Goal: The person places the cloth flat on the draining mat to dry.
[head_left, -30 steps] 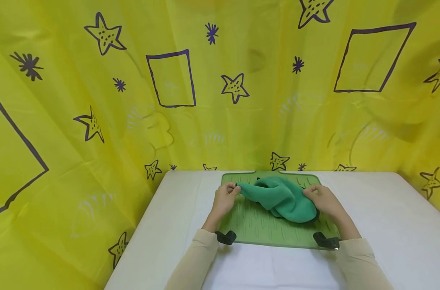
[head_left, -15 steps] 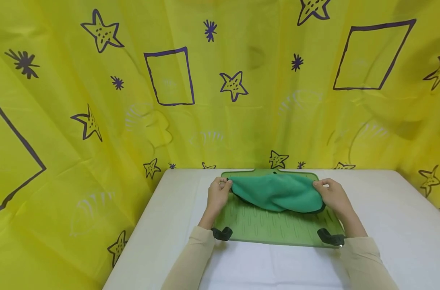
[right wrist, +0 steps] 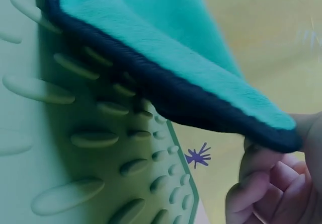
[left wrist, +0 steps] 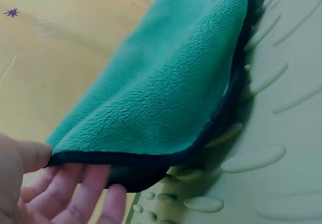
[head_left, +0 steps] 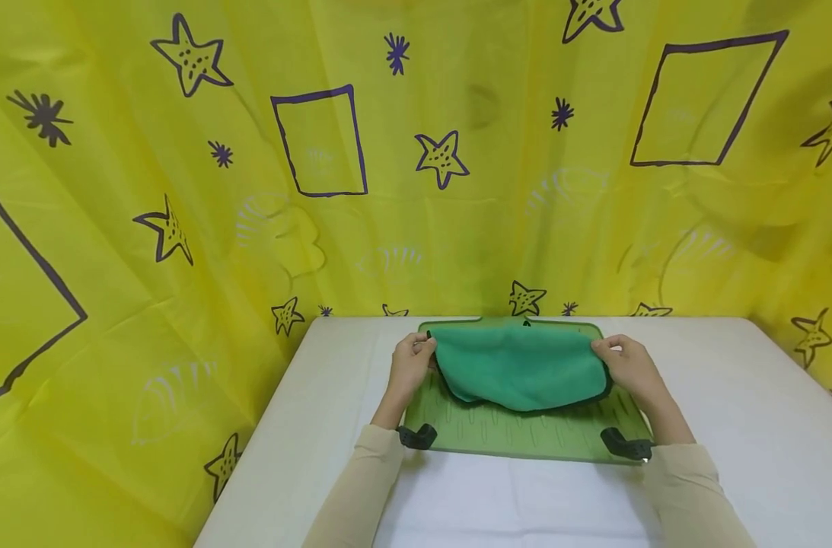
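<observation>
Both hands [head_left: 518, 365] — pinching cloth [head_left: 521, 365] corners

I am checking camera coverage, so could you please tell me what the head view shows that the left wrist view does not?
Only the head view shows both hands, left hand and right hand, each pinching a corner of the green cloth, plus the white table, two black clips and the yellow starred backdrop. Only the left wrist view shows the cloth's plush weave, its black hem and the underside of the fingers. Both show the cloth over the ribbed green mat.
</observation>
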Motion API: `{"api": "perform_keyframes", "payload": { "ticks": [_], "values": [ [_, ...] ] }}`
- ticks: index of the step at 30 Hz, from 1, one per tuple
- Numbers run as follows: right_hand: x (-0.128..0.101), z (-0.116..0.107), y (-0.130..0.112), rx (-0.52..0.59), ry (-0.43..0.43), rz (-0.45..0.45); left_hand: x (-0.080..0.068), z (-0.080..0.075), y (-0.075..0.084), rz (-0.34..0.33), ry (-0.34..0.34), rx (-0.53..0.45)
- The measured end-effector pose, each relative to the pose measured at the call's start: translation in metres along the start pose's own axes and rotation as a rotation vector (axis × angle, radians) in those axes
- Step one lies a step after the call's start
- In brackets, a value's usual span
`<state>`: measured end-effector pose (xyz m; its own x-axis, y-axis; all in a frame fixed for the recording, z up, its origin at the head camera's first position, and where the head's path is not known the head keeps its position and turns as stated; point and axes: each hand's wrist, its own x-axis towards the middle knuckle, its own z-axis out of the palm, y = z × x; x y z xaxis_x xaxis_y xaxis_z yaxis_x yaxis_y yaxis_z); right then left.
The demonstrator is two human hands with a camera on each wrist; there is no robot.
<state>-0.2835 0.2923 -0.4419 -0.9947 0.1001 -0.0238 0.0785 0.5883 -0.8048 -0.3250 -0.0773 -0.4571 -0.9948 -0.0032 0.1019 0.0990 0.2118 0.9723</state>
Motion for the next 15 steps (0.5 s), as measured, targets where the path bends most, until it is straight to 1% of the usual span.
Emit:
{"api": "perform_keyframes", "payload": {
  "ticks": [2, 4, 6, 8, 10, 12, 15],
  "values": [
    [0.000, -0.001, 0.001, -0.012, -0.031, -0.003, 0.001, 0.000, -0.002, -0.018, -0.058, 0.013],
    [0.000, -0.001, 0.001, -0.012, -0.065, -0.005, 0.002, 0.000, -0.005, -0.040, -0.125, 0.064],
    [0.000, -0.001, 0.002, -0.008, -0.103, -0.005, 0.001, -0.001, -0.007, -0.063, -0.213, 0.151],
    [0.000, -0.001, 0.004, 0.011, -0.148, -0.004, 0.000, -0.001, -0.009, -0.070, -0.307, 0.252],
    [0.000, -0.003, 0.006, 0.009, -0.196, -0.007, -0.001, 0.000, -0.010, -0.070, -0.374, 0.331],
    [-0.001, -0.005, 0.009, -0.001, -0.249, -0.017, -0.003, 0.001, -0.010, -0.060, -0.399, 0.368],
    [-0.002, -0.009, 0.013, -0.020, -0.307, -0.027, -0.005, 0.004, -0.010, -0.049, -0.386, 0.375]
  ]
}}
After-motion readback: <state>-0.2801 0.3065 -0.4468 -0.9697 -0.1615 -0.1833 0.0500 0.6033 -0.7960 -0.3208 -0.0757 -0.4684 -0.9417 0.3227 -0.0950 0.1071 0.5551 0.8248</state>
